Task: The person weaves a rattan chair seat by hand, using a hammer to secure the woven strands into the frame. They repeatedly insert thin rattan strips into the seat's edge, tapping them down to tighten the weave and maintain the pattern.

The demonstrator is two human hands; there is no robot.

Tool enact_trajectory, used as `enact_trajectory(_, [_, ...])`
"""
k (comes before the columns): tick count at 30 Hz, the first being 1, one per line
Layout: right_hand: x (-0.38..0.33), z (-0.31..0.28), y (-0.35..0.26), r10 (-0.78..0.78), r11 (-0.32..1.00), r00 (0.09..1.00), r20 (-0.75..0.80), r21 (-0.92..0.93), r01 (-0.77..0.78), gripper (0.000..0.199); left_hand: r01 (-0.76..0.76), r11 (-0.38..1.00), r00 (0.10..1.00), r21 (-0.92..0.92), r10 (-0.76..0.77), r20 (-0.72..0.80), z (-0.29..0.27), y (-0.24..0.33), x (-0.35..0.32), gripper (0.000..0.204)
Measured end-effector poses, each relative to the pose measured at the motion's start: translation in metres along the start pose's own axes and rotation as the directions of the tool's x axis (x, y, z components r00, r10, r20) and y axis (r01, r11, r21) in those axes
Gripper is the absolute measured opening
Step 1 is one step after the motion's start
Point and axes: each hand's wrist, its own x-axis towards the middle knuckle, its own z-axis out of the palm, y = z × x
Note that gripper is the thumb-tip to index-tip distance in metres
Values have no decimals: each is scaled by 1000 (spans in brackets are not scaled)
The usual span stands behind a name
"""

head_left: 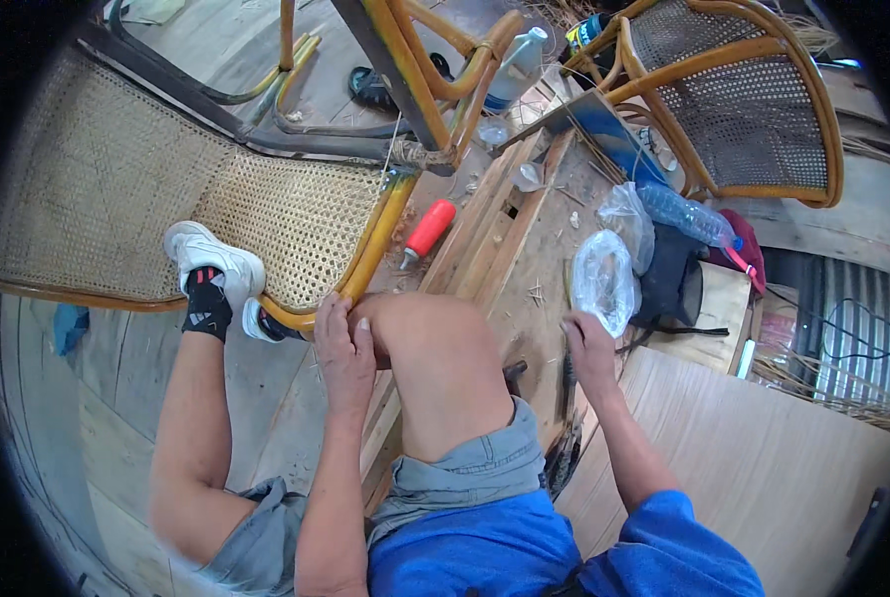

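Note:
A cane-webbed rattan chair (276,214) lies tipped in front of me at the left. My left hand (342,353) is at the near corner of its yellow-brown frame (380,239), fingers curled over the pole beside my knee. My right hand (591,356) is at the near edge of an opened clear plastic bag (605,284), its fingers pinched together; whatever lies between them is too small to make out. A red squeeze bottle (428,231) with a pale nozzle lies between the chair and the wooden beams. My shoe (216,259) presses on the woven seat.
Wooden beams (485,244) run away from my knee. Right of the bag are a clear water bottle (689,214) and a dark bag (669,279). A second cane chair (729,99) stands far right, a white jug (517,70) at the back. A wooden board (754,448) lies near right.

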Motion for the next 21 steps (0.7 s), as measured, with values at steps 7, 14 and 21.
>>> enact_trajectory(7, [44,42,14,-85,996,996,-20,-43,84,15,10,1000,991,7,-11,132,-16,-8,0,30])
enact_trajectory(14, [43,37,34,52,997,994,93,-62,-46,10,8,999,997,-32,-5,76,-12,-12,0,26])
enact_trajectory(21, [46,3,-22,427,687,810,401,438,-579,11,-1,999,998,-37,4,69,-24,16,7,20])
